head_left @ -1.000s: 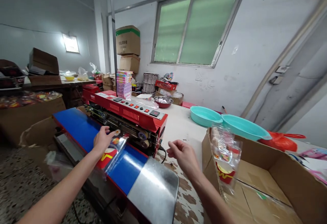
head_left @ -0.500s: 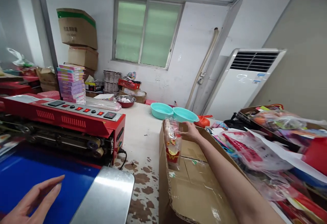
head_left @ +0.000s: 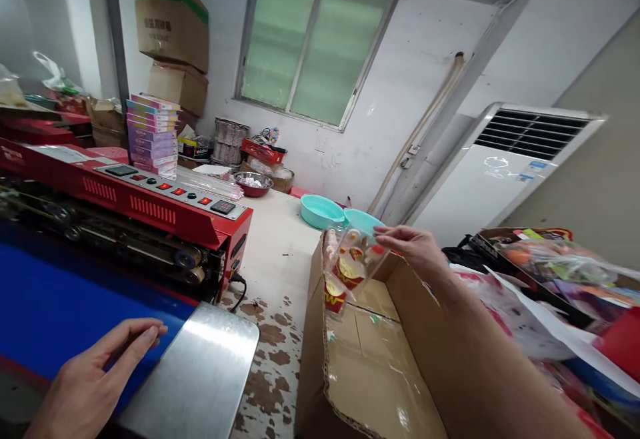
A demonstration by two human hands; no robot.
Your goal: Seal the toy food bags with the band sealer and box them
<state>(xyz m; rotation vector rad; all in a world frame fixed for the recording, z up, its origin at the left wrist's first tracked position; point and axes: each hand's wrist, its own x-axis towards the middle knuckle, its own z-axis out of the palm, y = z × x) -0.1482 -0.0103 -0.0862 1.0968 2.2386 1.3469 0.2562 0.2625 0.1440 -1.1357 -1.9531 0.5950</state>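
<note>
My right hand point(head_left: 407, 244) pinches the upper corner of a clear plastic pack point(head_left: 356, 262) holding toy food, with a red carton of yellow fries at its lower end. The pack hangs tilted above the far end of a long open cardboard box point(head_left: 320, 352). Partly behind it, a similar pack point(head_left: 334, 295) stands against the box's left wall. My left hand point(head_left: 103, 372) hovers over the blue conveyor belt point(head_left: 45, 292), near a metal end plate point(head_left: 200, 372). Its thumb and fingers are pressed together, with nothing visible between them.
A red machine point(head_left: 150, 209) with a control panel stands over the belt at left. Two turquoise basins point(head_left: 321, 212) sit beyond the box on the white table point(head_left: 277, 239). Plastic bags point(head_left: 500, 292) and packaging are heaped at right. A stack of pink-purple boxes point(head_left: 150, 139) stands behind the machine.
My right hand has moved up and right and now shows a tilted pack in its fingers. My left hand has moved right towards the metal plate, its fingertips closing. The view has tilted.
</note>
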